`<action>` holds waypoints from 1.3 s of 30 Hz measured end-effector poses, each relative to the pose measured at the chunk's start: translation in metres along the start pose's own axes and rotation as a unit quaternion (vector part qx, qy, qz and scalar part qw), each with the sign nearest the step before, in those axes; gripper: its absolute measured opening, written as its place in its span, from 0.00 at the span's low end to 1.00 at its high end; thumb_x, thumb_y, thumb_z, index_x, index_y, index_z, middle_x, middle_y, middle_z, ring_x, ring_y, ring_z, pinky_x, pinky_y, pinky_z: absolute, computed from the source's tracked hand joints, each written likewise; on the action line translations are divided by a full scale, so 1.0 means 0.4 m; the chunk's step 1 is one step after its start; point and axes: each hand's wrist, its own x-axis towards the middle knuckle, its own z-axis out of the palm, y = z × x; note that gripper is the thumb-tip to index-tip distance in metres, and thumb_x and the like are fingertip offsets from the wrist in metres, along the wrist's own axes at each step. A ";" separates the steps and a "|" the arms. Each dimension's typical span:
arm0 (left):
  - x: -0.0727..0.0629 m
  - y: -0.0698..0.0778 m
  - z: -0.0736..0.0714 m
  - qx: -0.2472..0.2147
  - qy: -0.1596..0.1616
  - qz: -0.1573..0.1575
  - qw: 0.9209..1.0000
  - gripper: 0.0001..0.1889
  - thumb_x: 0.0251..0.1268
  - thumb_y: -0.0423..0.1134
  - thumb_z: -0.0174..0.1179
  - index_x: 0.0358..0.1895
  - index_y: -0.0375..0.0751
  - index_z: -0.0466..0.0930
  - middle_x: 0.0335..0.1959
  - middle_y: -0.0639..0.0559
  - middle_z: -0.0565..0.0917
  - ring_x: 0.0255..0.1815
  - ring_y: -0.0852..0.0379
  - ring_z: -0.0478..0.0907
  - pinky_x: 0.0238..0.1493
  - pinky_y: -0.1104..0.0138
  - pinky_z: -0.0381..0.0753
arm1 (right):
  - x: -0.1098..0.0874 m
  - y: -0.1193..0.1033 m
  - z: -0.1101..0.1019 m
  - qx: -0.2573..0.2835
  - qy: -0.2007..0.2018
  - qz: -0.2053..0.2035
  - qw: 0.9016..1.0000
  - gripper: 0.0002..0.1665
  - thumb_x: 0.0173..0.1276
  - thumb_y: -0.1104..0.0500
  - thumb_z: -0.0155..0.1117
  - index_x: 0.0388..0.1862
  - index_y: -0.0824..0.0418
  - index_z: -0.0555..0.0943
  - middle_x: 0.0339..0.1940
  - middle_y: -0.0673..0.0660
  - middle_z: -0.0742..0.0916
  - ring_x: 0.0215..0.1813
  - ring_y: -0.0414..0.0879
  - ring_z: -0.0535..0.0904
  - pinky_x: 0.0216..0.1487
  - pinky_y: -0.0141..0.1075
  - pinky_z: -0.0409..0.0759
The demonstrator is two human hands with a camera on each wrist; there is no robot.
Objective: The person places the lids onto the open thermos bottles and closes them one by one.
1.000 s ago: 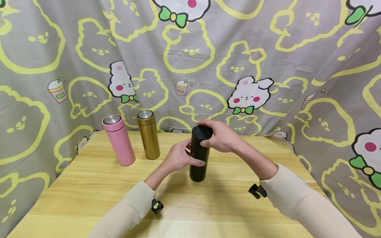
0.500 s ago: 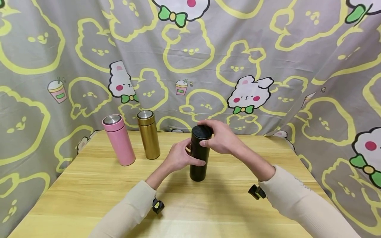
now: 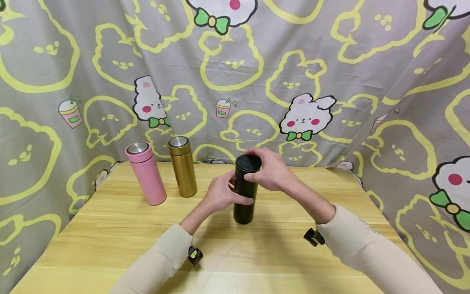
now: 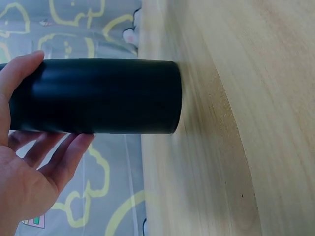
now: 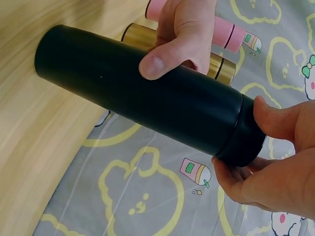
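Note:
A black thermos flask (image 3: 244, 212) stands upright near the middle of the wooden table. My left hand (image 3: 223, 192) grips its body, with the thumb across the near side; in the left wrist view the fingers (image 4: 74, 152) curl under the flask's other side. At the top, my right hand (image 3: 272, 169) grips the black lid (image 3: 248, 162). The right wrist view shows thumb and fingers on opposite sides of that lid (image 5: 246, 135), and a thin seam between lid and body. Whether the lid is loose cannot be told.
A pink thermos flask (image 3: 148, 177) and a gold thermos flask (image 3: 183, 171) stand upright at the back left of the wooden table (image 3: 257, 261). A patterned grey curtain (image 3: 249, 98) hangs behind and on both sides. A black strap device (image 3: 194, 255) sits at the left cuff.
The right wrist and forearm have shifted slightly to the left, the right hand still on the lid. The left hand and flask stay almost as they were.

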 end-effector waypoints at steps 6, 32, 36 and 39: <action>-0.001 0.000 -0.003 0.000 -0.005 -0.001 1.000 0.32 0.33 0.59 0.83 0.46 0.59 0.80 0.35 0.59 0.84 0.40 0.57 0.81 0.38 0.61 0.81 | -0.002 -0.003 0.003 -0.014 -0.001 -0.004 1.000 0.35 0.62 0.59 0.74 0.68 0.61 0.75 0.64 0.63 0.81 0.62 0.59 0.77 0.62 0.53 0.77; -0.011 0.009 -0.005 -0.017 -0.029 -0.013 0.999 0.35 0.39 0.57 0.82 0.53 0.54 0.78 0.42 0.57 0.85 0.43 0.54 0.83 0.40 0.61 0.83 | -0.018 0.015 0.002 -0.008 -0.018 -0.026 0.999 0.39 0.69 0.57 0.69 0.76 0.58 0.67 0.74 0.61 0.75 0.73 0.59 0.73 0.71 0.55 0.70; -0.018 0.013 -0.006 -0.028 -0.020 -0.017 0.999 0.33 0.39 0.55 0.83 0.51 0.54 0.79 0.42 0.57 0.85 0.41 0.57 0.84 0.40 0.62 0.84 | -0.021 0.015 0.003 -0.009 -0.024 -0.024 0.999 0.41 0.69 0.54 0.68 0.78 0.56 0.66 0.74 0.60 0.75 0.73 0.58 0.72 0.71 0.56 0.70; -0.023 0.012 -0.013 -0.033 -0.013 -0.016 0.999 0.33 0.39 0.55 0.83 0.51 0.53 0.79 0.43 0.57 0.85 0.40 0.57 0.84 0.40 0.63 0.84 | -0.025 0.017 0.002 -0.011 -0.028 -0.013 0.999 0.44 0.68 0.52 0.70 0.79 0.56 0.63 0.74 0.60 0.75 0.73 0.59 0.73 0.70 0.57 0.70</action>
